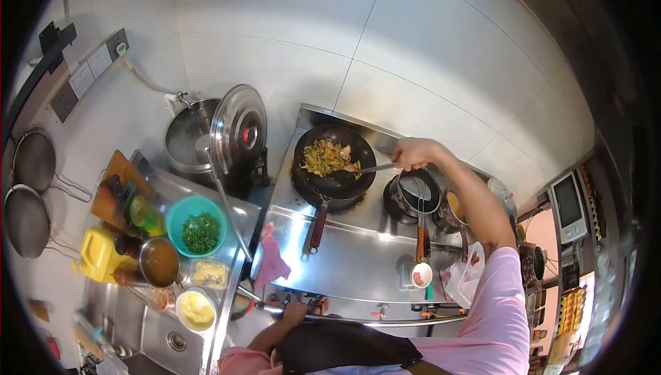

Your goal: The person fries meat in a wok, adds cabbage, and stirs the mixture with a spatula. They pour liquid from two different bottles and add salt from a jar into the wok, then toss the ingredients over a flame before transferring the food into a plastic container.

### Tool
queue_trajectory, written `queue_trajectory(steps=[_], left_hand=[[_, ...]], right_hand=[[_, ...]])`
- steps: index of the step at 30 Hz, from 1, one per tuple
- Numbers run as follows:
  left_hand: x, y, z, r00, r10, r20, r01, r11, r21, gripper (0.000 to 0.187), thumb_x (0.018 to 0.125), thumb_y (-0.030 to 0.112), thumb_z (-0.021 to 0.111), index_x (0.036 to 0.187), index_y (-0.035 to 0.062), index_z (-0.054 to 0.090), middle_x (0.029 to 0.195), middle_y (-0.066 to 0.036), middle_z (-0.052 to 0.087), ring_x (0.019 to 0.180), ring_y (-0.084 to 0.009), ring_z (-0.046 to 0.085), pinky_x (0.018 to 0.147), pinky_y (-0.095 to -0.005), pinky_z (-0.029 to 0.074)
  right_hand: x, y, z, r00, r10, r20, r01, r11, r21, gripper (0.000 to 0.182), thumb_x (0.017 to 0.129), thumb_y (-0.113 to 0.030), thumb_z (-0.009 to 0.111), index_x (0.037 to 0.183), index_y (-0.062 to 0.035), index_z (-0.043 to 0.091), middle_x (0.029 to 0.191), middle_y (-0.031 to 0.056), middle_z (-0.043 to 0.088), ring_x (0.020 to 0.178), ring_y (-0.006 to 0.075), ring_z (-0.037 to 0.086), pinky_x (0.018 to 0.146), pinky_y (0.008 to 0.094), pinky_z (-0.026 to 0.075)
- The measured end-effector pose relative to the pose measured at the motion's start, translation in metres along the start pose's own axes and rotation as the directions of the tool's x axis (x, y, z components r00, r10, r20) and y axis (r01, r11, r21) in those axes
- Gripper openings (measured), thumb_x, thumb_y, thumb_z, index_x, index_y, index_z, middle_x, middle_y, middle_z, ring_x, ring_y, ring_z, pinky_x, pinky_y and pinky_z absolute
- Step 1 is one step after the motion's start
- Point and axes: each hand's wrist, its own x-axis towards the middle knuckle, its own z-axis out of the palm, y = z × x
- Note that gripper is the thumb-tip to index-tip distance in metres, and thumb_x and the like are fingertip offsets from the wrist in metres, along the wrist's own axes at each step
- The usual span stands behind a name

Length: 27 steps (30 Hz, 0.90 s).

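A black wok sits on the left burner, its dark handle pointing toward the front. Yellow-green sliced food lies in it. My right hand is closed around the handle of a metal spatula, whose head reaches into the wok. Down at the stove's front edge, my left hand is beside the control knobs and the metal rail; its fingers are small and partly hidden. A pink cloth hangs just above that hand.
Right of the wok stand a dark pot with a strainer across it and a small white bowl. At left are a lidded steel pot, a teal bowl of chopped greens, a yellow jug and a sink.
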Motion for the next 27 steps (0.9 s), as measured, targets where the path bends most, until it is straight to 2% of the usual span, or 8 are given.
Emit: queue_trajectory(steps=[6,9,12,14,17,18,21,27], left_hand=[[0.005,-0.007,0.018,0.998,0.019,-0.053,-0.018,1.000,0.007,0.018,0.084,0.013,0.058,0.086,0.0047,0.075,0.084,-0.017,0.073,0.081,-0.0326,0.073,0.069,-0.0440,0.058],[0.002,-0.003,0.009,1.000,-0.007,0.005,0.007,1.000,0.004,0.018,0.085,0.013,0.058,0.084,0.0057,0.074,0.084,-0.017,0.072,0.080,-0.0325,0.073,0.069,-0.0443,0.058],[0.001,-0.005,0.016,0.999,0.022,-0.039,-0.023,0.999,-0.023,0.019,0.086,0.014,0.057,0.086,0.0060,0.074,0.086,-0.017,0.072,0.082,-0.0328,0.072,0.070,-0.0449,0.058],[-0.001,-0.006,0.014,1.000,0.004,-0.017,-0.004,0.999,-0.042,0.019,0.087,0.013,0.056,0.087,0.0061,0.074,0.088,-0.017,0.072,0.083,-0.0333,0.072,0.071,-0.0456,0.057],[-0.003,-0.010,0.012,1.000,0.002,-0.012,-0.003,0.999,-0.055,0.020,0.087,0.014,0.055,0.091,0.0058,0.073,0.090,-0.018,0.072,0.085,-0.0348,0.072,0.073,-0.0470,0.057],[-0.004,-0.010,0.012,1.000,0.008,-0.013,-0.009,0.998,-0.057,0.020,0.087,0.014,0.055,0.093,0.0056,0.072,0.091,-0.019,0.072,0.086,-0.0355,0.071,0.073,-0.0475,0.057],[-0.007,-0.007,0.005,0.997,-0.078,0.013,0.079,0.979,-0.186,0.019,0.087,0.014,0.055,0.094,0.0054,0.071,0.092,-0.019,0.072,0.087,-0.0381,0.070,0.076,-0.0491,0.056],[0.005,0.002,-0.032,0.915,-0.338,-0.220,0.159,0.803,-0.574,0.027,0.091,0.027,0.055,0.100,0.0065,0.071,0.091,-0.021,0.071,0.091,-0.0362,0.070,0.078,-0.0456,0.055]], right_hand=[[-0.009,0.027,-0.021,0.979,0.167,0.113,-0.184,0.970,0.160,0.020,0.090,-0.015,0.054,0.080,-0.0003,0.064,0.060,0.0043,0.059,0.042,0.0094,0.048,0.036,0.0267,0.038],[0.017,0.059,-0.020,0.960,0.183,0.212,-0.234,0.940,0.249,0.017,0.086,-0.016,0.059,0.077,-0.0014,0.062,0.062,0.0063,0.060,0.044,0.0118,0.049,0.038,0.0306,0.040],[0.059,0.064,0.030,0.981,0.185,0.055,-0.193,0.947,0.258,0.023,0.087,-0.020,0.059,0.088,0.0009,0.068,0.059,0.0046,0.059,0.042,0.0118,0.049,0.037,0.0303,0.040],[0.065,0.047,0.067,0.989,0.050,-0.138,-0.014,0.968,0.251,0.027,0.084,-0.023,0.063,0.096,-0.0004,0.071,0.057,0.0039,0.058,0.042,0.0130,0.048,0.038,0.0315,0.040],[0.044,0.040,0.063,0.971,-0.087,-0.223,0.085,0.996,-0.019,0.027,0.082,-0.022,0.065,0.099,-0.0030,0.073,0.056,0.0037,0.057,0.042,0.0138,0.048,0.038,0.0319,0.040],[0.012,0.022,0.045,0.982,-0.001,-0.188,-0.001,1.000,-0.011,0.025,0.080,-0.021,0.066,0.084,0.0038,0.068,0.060,0.0087,0.061,0.047,0.0201,0.057,0.042,0.0357,0.047],[0.007,0.037,0.012,0.994,0.100,-0.037,-0.103,0.991,-0.080,0.026,0.079,-0.021,0.067,0.078,0.0041,0.067,0.060,0.0099,0.062,0.047,0.0211,0.058,0.044,0.0359,0.049],[0.076,0.061,0.035,0.973,0.121,-0.195,-0.118,0.993,0.025,0.018,0.077,-0.016,0.065,0.075,0.0024,0.067,0.062,0.0125,0.063,0.053,0.0244,0.064,0.050,0.0392,0.052]])
